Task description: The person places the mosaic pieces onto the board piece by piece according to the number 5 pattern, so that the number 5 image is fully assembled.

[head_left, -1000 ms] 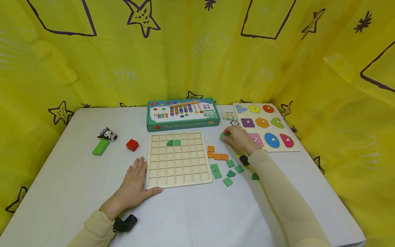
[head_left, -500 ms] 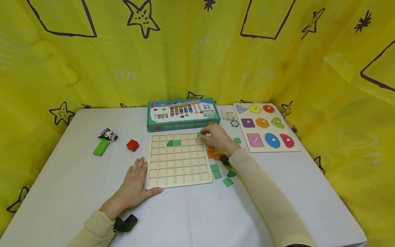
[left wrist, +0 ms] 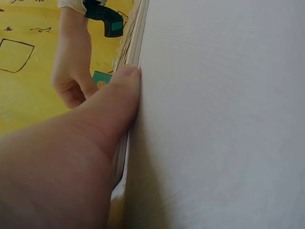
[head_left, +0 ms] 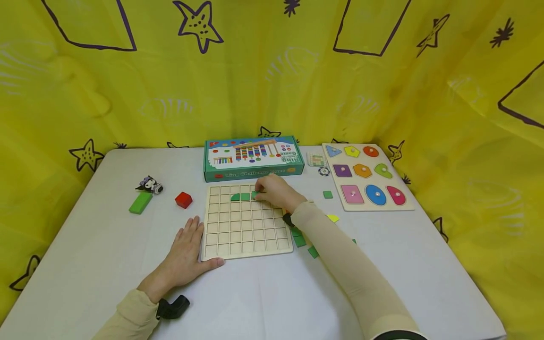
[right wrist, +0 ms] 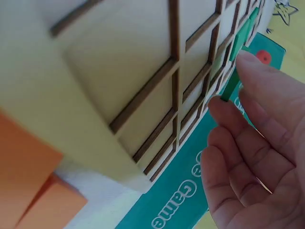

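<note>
A wooden grid board [head_left: 247,234] lies on the white table. My left hand [head_left: 182,257] rests beside its near left corner, fingers stretched along the left side and thumb [left wrist: 125,86] against the near edge. Two green tiles sit in the grid's second row: a quarter-round one [head_left: 235,197] and a square one [head_left: 245,197]. Just right of them, my right hand [head_left: 277,191] pinches another green tile [right wrist: 232,85] between thumb and index finger, tilted over the board. Its other fingers are curled. Part of the grid is hidden under the right hand.
Behind the board stands a green game box [head_left: 255,175]. A shape puzzle board [head_left: 352,178] lies at the right, with a loose green tile [head_left: 327,194] near it. Orange tiles [right wrist: 28,176] and more green ones [head_left: 300,241] lie right of the grid. At left are a red cube [head_left: 183,200], green block [head_left: 140,202] and figurine [head_left: 149,184].
My right hand has carried a green tile from right of the board leftward over the grid, up to the two green tiles. The left hand has stayed in place.
</note>
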{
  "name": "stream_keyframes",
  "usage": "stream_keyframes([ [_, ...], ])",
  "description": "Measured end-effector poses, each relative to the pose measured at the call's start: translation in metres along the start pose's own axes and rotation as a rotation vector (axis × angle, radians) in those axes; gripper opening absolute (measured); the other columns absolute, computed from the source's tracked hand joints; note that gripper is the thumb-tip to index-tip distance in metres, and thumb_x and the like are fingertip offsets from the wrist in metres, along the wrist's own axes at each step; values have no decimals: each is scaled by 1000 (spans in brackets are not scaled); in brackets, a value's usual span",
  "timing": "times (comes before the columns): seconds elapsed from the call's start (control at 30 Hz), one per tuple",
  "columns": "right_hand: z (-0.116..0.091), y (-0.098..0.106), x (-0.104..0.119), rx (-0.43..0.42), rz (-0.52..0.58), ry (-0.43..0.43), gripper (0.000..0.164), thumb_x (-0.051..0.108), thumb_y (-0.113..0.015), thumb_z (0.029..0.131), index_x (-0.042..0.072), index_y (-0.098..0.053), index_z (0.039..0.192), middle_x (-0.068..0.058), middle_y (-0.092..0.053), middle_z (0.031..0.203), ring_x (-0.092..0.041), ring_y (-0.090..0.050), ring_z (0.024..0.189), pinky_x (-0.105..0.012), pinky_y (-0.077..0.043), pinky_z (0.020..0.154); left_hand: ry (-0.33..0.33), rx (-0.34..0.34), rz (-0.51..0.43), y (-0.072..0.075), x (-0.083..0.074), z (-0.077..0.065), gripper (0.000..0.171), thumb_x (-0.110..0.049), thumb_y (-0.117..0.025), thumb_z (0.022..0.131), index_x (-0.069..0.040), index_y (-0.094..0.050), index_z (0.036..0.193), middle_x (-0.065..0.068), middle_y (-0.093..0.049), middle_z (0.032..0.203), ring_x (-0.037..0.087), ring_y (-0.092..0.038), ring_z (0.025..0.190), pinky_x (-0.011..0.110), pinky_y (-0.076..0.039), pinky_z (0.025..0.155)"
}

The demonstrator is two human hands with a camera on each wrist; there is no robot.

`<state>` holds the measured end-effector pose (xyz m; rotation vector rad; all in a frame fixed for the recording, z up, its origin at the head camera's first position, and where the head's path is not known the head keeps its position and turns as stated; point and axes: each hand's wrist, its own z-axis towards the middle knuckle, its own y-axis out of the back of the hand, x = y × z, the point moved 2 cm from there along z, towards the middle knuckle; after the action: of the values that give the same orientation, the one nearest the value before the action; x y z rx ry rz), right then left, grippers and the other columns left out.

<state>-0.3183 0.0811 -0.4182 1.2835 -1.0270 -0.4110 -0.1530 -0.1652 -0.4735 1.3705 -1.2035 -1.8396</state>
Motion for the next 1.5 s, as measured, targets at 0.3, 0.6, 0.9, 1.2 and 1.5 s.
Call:
stream_keyframes([
  [0.3,3,-5,4,1,-173,65,9,22,-72,91,14,-74,88,6,-67,84,-15,-50,84,-28,-43,79,-1,20,-5,1,-1,1,110,-64,-67,81,16,-25,144,34,-14,153,47,-8,142,62,-9,110],
  [0.6,3,-7,8,-23,-307,143,12,24,-69,93,14,-77,95,2,-67,96,-16,-54,89,-29,-44,85,12,22,-9,4,0,1,112,-65,-67,80,16,-25,145,33,-13,154,47,-7,143,62,-10,111],
  [0.9,-28,10,-19,-62,-110,73,23,17,-61,98,7,-72,116,-5,-66,117,-24,-54,111,-37,-39,102,-6,2,-19,3,-3,0,108,-62,-68,81,15,-27,144,35,-16,153,48,-9,142,64,-11,110],
  [1.2,-82,44,-87,-183,11,-140,21,7,-61,97,3,-72,114,-10,-68,112,-28,-53,107,-43,-42,97,-3,5,-7,4,-4,0,109,-63,-68,81,16,-26,144,35,-16,153,48,-9,142,63,-10,110],
  [1.5,-117,49,-135,-114,-30,-270,27,6,-66,92,-3,-69,117,-16,-66,111,-32,-52,104,-48,-42,96,-10,-6,-2,3,-3,0,109,-63,-69,80,16,-27,144,35,-16,153,49,-10,142,64,-11,109],
])
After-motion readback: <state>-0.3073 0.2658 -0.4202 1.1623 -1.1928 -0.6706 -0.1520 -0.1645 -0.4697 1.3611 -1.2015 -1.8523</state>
